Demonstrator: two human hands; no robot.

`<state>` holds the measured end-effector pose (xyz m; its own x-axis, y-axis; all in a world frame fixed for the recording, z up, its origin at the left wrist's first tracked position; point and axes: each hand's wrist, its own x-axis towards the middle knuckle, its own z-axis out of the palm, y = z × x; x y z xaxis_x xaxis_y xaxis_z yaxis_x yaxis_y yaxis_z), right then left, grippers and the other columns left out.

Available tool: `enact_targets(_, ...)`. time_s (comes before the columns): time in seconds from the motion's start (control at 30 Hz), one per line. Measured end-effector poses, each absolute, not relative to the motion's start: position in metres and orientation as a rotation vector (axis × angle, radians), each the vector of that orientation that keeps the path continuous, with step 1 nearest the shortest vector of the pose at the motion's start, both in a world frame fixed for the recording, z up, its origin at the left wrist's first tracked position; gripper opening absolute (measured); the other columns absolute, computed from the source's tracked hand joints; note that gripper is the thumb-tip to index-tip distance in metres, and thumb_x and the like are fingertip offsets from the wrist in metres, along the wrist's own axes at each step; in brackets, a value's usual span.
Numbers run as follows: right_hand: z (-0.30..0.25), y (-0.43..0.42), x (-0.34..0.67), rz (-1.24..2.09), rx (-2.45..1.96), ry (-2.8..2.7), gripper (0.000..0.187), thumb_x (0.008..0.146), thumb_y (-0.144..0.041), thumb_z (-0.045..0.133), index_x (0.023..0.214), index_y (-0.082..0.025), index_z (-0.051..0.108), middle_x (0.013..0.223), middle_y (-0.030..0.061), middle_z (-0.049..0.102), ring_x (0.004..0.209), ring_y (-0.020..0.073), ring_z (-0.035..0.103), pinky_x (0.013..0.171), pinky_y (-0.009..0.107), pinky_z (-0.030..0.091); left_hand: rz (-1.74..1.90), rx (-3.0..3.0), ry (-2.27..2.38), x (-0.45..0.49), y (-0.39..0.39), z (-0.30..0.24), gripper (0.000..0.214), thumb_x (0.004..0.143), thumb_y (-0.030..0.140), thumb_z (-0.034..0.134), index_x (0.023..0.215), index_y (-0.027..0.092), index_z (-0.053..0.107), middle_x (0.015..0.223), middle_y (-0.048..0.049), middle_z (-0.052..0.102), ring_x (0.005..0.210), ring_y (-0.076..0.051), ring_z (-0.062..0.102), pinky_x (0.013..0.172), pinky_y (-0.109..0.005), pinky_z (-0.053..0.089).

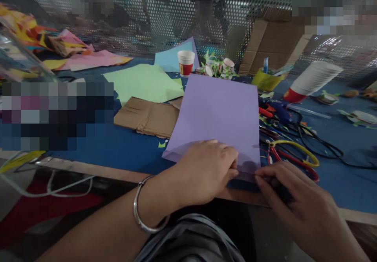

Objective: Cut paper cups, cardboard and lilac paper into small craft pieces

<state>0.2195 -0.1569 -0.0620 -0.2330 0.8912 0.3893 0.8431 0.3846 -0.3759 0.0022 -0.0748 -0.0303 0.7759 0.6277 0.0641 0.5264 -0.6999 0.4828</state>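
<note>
A lilac paper sheet (219, 113) lies on the blue table (118, 146), its near edge at the table's front edge. My left hand (206, 170), with a metal bangle on the wrist, rests on the sheet's near edge with fingers curled down, pressing it. My right hand (294, 195) pinches the sheet's near right corner with its fingertips. Both hands meet at that edge, where the paper looks folded up a little.
A piece of brown cardboard (147, 117) and a green sheet (144, 82) lie to the left. Scissors (291, 154), a blue glue gun (281, 113) with black cable, a stack of paper cups (312, 79) and a single cup (186, 62) lie right and behind. Perforated metal screen behind.
</note>
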Motion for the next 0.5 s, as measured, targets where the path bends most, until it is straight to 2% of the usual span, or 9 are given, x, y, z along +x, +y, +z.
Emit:
enact_targets(0.13,-0.062,-0.155,0.218,0.106,-1.464,-2.090,0.009,0.097,-0.027,0.056,0.092,-0.023,0.062,0.081,0.0027,0.064,0.073,0.0186,0.063,0.063,0.031,0.048,0.360,2.478,0.874,-0.001,-0.077,-0.032,0.006,0.096,0.025,0.060,0.101,0.022,0.059,0.093,0.0010,0.067,0.090,-0.020,0.059,0.078,-0.034,0.041)
enact_targets(0.23,-0.064,-0.155,0.218,0.095,-1.455,-2.091,0.008,0.097,-0.026,0.056,0.092,-0.022,0.061,0.082,0.0033,0.063,0.074,0.0191,0.062,0.063,0.031,0.048,0.409,2.539,0.844,-0.002,-0.079,-0.037,0.016,0.099,0.027,0.054,0.113,0.030,0.061,0.097,0.0008,0.059,0.086,-0.017,0.055,0.075,-0.032,0.039)
enact_targets(0.37,-0.068,-0.156,0.220,0.123,-1.461,-2.090,0.008,0.097,-0.025,0.054,0.096,-0.022,0.062,0.084,0.0041,0.061,0.077,0.0203,0.061,0.066,0.033,0.048,0.454,2.701,0.819,-0.003,-0.083,-0.044,0.020,0.100,0.042,0.052,0.110,0.035,0.068,0.101,-0.0027,0.049,0.084,-0.017,0.049,0.073,-0.032,0.037)
enact_targets(0.5,-0.071,-0.158,0.220,0.109,-1.473,-2.083,0.006,0.097,-0.025,0.055,0.099,-0.023,0.061,0.086,0.0043,0.060,0.080,0.0209,0.059,0.068,0.035,0.048,0.420,2.862,0.773,-0.007,-0.091,-0.039,0.021,0.099,0.024,0.052,0.107,0.033,0.069,0.106,-0.0055,0.051,0.097,-0.023,0.047,0.081,-0.036,0.037)
